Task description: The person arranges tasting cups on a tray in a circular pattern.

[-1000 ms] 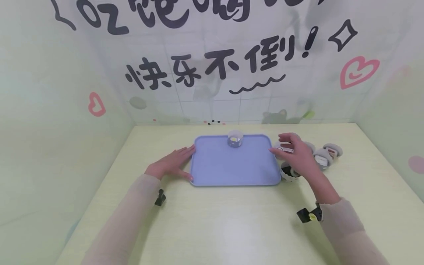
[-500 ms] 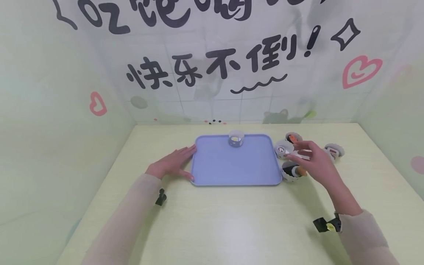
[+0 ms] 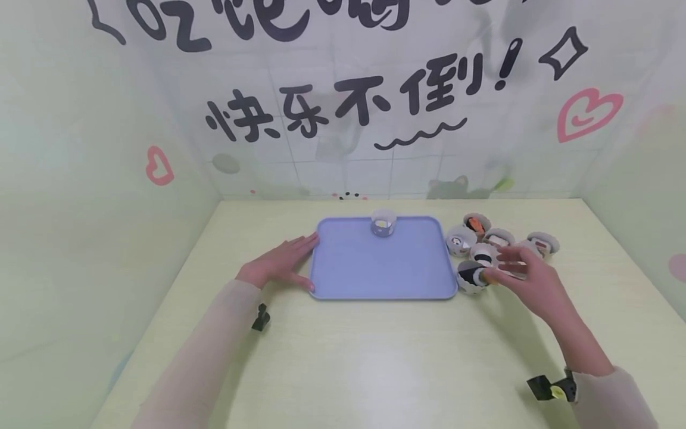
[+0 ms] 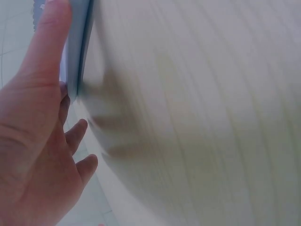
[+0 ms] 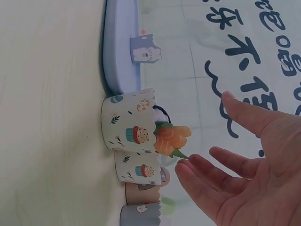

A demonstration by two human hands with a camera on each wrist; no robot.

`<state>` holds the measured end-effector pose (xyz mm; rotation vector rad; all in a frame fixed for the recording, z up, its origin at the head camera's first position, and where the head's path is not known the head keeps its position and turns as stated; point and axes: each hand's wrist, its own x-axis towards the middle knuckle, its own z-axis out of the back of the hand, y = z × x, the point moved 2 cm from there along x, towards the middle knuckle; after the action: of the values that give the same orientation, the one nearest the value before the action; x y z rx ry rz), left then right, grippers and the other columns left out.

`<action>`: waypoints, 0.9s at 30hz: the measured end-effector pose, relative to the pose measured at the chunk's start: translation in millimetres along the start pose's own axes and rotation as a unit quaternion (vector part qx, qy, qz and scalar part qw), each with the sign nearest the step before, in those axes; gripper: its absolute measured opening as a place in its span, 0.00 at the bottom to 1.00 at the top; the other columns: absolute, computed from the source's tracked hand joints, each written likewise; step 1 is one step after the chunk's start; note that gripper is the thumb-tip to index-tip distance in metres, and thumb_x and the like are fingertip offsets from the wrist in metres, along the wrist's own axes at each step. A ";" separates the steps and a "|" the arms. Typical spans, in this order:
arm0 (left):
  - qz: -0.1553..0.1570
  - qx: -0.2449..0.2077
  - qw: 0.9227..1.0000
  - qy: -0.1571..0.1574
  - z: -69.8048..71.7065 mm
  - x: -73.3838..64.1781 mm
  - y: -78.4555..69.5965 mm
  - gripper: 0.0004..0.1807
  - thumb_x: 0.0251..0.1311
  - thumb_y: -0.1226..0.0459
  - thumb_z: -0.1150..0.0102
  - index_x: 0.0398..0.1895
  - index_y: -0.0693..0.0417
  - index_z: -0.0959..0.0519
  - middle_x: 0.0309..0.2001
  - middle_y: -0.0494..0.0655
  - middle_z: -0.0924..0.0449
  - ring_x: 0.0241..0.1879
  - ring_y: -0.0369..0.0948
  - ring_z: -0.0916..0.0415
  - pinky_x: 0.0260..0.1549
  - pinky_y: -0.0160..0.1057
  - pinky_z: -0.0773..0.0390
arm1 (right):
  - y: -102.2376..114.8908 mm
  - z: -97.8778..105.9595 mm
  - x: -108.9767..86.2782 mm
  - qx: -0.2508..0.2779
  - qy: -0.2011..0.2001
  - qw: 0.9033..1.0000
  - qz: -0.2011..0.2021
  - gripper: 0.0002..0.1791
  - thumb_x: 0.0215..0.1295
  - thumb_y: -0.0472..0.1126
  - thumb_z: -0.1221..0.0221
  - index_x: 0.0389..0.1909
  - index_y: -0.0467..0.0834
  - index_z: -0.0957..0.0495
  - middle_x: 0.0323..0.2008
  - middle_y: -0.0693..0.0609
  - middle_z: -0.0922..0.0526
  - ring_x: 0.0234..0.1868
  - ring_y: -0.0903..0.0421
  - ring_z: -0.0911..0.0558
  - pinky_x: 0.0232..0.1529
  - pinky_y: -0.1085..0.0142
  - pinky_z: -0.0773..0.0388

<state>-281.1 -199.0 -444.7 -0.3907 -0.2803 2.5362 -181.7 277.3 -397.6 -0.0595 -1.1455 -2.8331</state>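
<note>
My left hand (image 3: 281, 262) rests with straight, spread fingers against the left edge of a blue tray (image 3: 383, 268). A small paper baking cup (image 3: 383, 226) stands at the tray's far rim, holding something pale and yellow. To the right of the tray, my right hand (image 3: 536, 280) hovers beside several such cups, fingers parted and nothing between them. Its fingertips are close to the front cup (image 3: 467, 286), which holds a sushi roll with an orange topping (image 5: 173, 139). In the right wrist view, a small gap separates the fingers from that topping.
Other cups cluster at the tray's right side: one with an orange-topped piece (image 3: 475, 225), one with a dark-banded white piece (image 3: 483, 257), another farther right (image 3: 542, 244). A pale wooden table (image 3: 364, 357) lies beneath, with a printed wall (image 3: 343, 173) behind.
My right hand has moved right and toward me, from beside the tray's right edge across the cups, uncovering several of them. The left hand stays in place on the tray edge.
</note>
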 end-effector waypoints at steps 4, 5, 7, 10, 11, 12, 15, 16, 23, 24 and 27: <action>-0.001 0.000 1.000 0.000 -0.5 0.4 0.7 0.67 0.47 0.38 0.29 0.80 0.58 0.57 0.81 0.56 0.60 0.79 0.60 0.57 0.78 0.62 0.53 | -6.4 0.1 -6.3 -0.002 0.006 1.000 -0.010 0.36 0.68 0.54 0.38 0.66 0.34 0.34 0.62 0.31 0.25 0.60 0.30 0.23 0.54 0.38 0.20; -0.001 0.000 1.000 0.000 -0.8 0.5 0.8 0.67 0.47 0.38 0.29 0.80 0.58 0.57 0.81 0.56 0.60 0.79 0.60 0.57 0.78 0.62 0.53 | -8.2 -0.3 -7.3 -0.004 0.009 1.000 -0.015 0.36 0.68 0.55 0.38 0.66 0.34 0.34 0.62 0.31 0.25 0.61 0.30 0.23 0.54 0.38 0.20; -0.001 -0.001 1.000 -0.001 -1.4 0.8 1.0 0.67 0.47 0.38 0.29 0.80 0.58 0.57 0.81 0.56 0.60 0.79 0.60 0.57 0.78 0.62 0.53 | -11.7 -1.0 -8.6 -0.010 0.013 1.000 -0.018 0.36 0.68 0.55 0.39 0.65 0.34 0.34 0.62 0.31 0.25 0.60 0.31 0.22 0.52 0.42 0.18; 0.000 0.000 1.000 -0.001 -1.5 1.1 1.1 0.67 0.47 0.38 0.29 0.80 0.58 0.57 0.81 0.56 0.60 0.79 0.60 0.57 0.78 0.62 0.53 | -16.5 -3.4 -9.6 -0.018 0.021 0.999 -0.024 0.34 0.69 0.55 0.39 0.64 0.32 0.32 0.61 0.30 0.24 0.59 0.32 0.21 0.50 0.48 0.16; 0.000 0.000 1.000 -0.001 -1.5 1.2 1.2 0.67 0.47 0.37 0.29 0.80 0.58 0.57 0.81 0.56 0.60 0.79 0.60 0.57 0.78 0.62 0.53 | -17.9 -4.3 -9.8 -0.021 0.023 0.999 -0.024 0.34 0.69 0.54 0.39 0.63 0.32 0.32 0.60 0.30 0.24 0.59 0.32 0.21 0.50 0.48 0.16; -0.001 0.001 1.000 -0.001 -1.7 1.5 1.5 0.67 0.47 0.37 0.29 0.80 0.58 0.57 0.81 0.56 0.60 0.79 0.60 0.57 0.78 0.62 0.53 | -19.1 -5.2 -9.8 -0.020 0.026 0.999 -0.025 0.34 0.69 0.54 0.39 0.63 0.32 0.31 0.60 0.30 0.24 0.59 0.32 0.21 0.50 0.48 0.15; -0.001 0.000 1.000 -0.001 -1.5 1.2 2.3 0.67 0.47 0.37 0.30 0.80 0.58 0.57 0.81 0.56 0.60 0.79 0.60 0.57 0.78 0.62 0.53 | -22.1 -8.3 -9.6 -0.017 0.037 0.999 -0.032 0.34 0.69 0.53 0.39 0.63 0.31 0.31 0.61 0.29 0.25 0.60 0.31 0.22 0.53 0.41 0.18; 0.001 -0.001 1.000 -0.001 -1.2 0.9 2.3 0.67 0.47 0.37 0.29 0.80 0.58 0.57 0.81 0.56 0.60 0.79 0.60 0.57 0.78 0.62 0.53 | -22.8 -9.1 -9.3 -0.016 0.040 0.999 -0.032 0.33 0.69 0.53 0.39 0.63 0.31 0.31 0.61 0.29 0.25 0.59 0.31 0.22 0.53 0.41 0.18; 0.006 -0.004 1.000 0.004 -1.8 0.1 2.7 0.67 0.47 0.37 0.30 0.80 0.57 0.58 0.81 0.55 0.61 0.79 0.60 0.58 0.78 0.62 0.53 | -27.1 -17.5 -6.2 -0.011 0.075 0.997 -0.026 0.34 0.69 0.53 0.39 0.62 0.29 0.32 0.62 0.27 0.27 0.59 0.30 0.22 0.53 0.43 0.17; 0.006 -0.004 1.000 0.003 -1.9 0.1 2.5 0.67 0.47 0.37 0.30 0.80 0.57 0.58 0.81 0.55 0.61 0.79 0.60 0.58 0.78 0.62 0.53 | -27.1 -18.8 -5.8 -0.009 0.078 0.997 -0.027 0.34 0.69 0.53 0.39 0.62 0.29 0.32 0.62 0.26 0.28 0.59 0.30 0.22 0.53 0.43 0.17; 0.007 -0.004 1.000 0.003 -1.1 -0.1 1.7 0.67 0.47 0.37 0.30 0.80 0.57 0.58 0.81 0.55 0.61 0.79 0.60 0.58 0.78 0.61 0.53 | -27.1 -21.7 -3.8 -0.009 0.080 0.996 -0.032 0.37 0.68 0.53 0.38 0.65 0.28 0.34 0.63 0.26 0.28 0.60 0.30 0.22 0.54 0.43 0.17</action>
<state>-281.5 -200.3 -446.1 -0.4052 -0.2854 2.5475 -180.5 281.8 -432.3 0.2032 -1.1055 -2.8413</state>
